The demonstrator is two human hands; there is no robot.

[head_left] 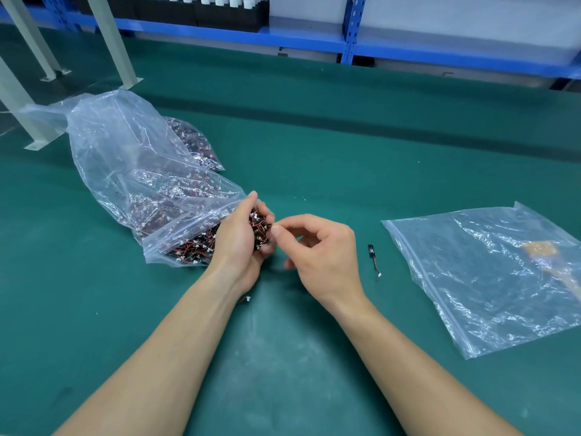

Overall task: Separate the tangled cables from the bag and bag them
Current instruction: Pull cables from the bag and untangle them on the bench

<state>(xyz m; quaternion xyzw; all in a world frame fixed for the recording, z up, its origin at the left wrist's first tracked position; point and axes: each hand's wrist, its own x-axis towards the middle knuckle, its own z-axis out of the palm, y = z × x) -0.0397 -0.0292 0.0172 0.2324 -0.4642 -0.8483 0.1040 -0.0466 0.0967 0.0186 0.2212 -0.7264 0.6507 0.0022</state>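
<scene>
surface: green mat (314, 136); blue rack (350, 29) far behind big bag.
big bag (119, 146): clear, slumped, stuffed with cable pouches; open pouch (176, 243) at its near end, mouth facing right.
flat bag (490, 278): well right of big bag, lying flat, tan slip inside, no cables visible in it.
left hand (239, 247): at the pouch mouth just right of big bag, fingers curled round clump (259, 225) of red-black cables.
right hand (323, 253): just right of clump, thumb and forefinger pinched together at its edge; exact strand too small to tell.
risk 1: pulling one strand likely drags snagged neighbours out, scattering them on mat.
risk 2: hard tug may strain a wire at its white plug.
risk 3: left grip slackens, clump drops back into pouch.
count: big bag 1; flat bag 1; pouches at least 3, one open; hands 2; clump 1; strays 2: loose cable (374, 260) between big bag and flat bag, second cable (246, 299) under left wrist.
</scene>
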